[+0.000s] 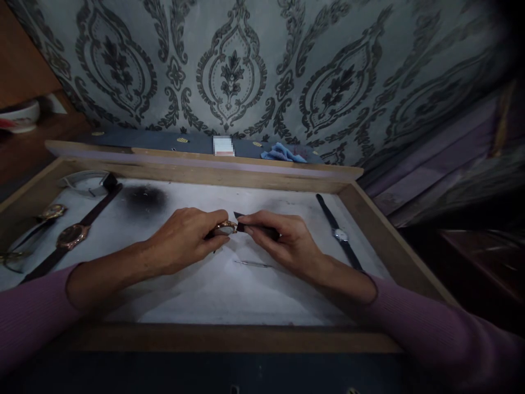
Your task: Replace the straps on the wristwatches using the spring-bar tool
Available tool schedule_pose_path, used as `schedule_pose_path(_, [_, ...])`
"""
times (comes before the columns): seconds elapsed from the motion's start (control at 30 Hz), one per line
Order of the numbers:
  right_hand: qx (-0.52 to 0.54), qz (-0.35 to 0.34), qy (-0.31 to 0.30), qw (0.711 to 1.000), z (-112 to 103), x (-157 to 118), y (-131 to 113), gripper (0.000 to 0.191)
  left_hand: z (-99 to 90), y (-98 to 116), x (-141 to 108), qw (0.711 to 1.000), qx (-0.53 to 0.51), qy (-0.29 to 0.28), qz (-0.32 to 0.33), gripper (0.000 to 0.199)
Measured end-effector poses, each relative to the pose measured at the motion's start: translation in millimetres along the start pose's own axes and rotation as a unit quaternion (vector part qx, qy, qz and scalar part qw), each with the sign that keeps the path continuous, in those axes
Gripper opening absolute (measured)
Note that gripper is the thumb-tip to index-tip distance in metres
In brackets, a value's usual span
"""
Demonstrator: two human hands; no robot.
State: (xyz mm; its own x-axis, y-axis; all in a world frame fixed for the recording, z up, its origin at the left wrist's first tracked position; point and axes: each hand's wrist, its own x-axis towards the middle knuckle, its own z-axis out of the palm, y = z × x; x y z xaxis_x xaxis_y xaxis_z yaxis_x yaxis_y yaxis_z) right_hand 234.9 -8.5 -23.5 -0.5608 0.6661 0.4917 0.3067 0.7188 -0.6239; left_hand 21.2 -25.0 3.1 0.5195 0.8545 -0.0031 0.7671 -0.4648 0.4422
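Over the middle of a shallow wooden tray, my left hand pinches a gold-rimmed wristwatch between thumb and fingers. My right hand is closed on a dark strap-like piece; its near end meets or almost touches the watch's edge. A dark pointed tip sticks out above the right fingertips, and I cannot tell whether it belongs to the same piece. Below the hands, a thin metal tool lies on the white lining. The fingers cover part of the watch.
The wooden tray has raised sides. At its left lie a rose-gold watch, a small gold watch and a pale clear band. A dark-strapped watch rests at right. Behind the rim is a blue cloth.
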Motion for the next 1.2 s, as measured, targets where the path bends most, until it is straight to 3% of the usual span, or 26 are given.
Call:
schedule_pose_path(0.73, [-0.050,-0.042,-0.010,0.998,-1.5,-0.5,-1.4,0.017,-0.1,1.1,0.1,1.000,-0.003,-0.001,0.006,0.011])
schedule_pose_path(1.2, [0.022,0.026,-0.027,0.999,1.7,-1.4,2.5,0.017,0.3,1.6,1.6,0.996,-0.077,-0.021,-0.028,0.016])
